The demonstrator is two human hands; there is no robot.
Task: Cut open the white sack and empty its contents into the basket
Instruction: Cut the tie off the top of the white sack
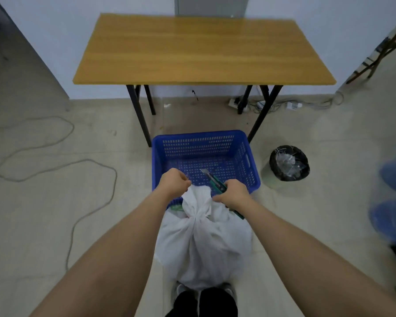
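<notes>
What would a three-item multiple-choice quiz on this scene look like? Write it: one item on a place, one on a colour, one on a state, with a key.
1. Where does the basket stand?
A. on the table
B. on the floor in front of the table
C. inside the bin

2. What colour is the basket?
A. blue
B. red
C. yellow

3. What state is the white sack in?
A. cut open and emptied
B. lying flat and folded
C. tied at the neck and full

Key: B, it sits on the floor before the table; A, its mesh walls are blue; C, the neck is knotted, with the left hand gripping its top and the right hand holding the utility knife.
</notes>
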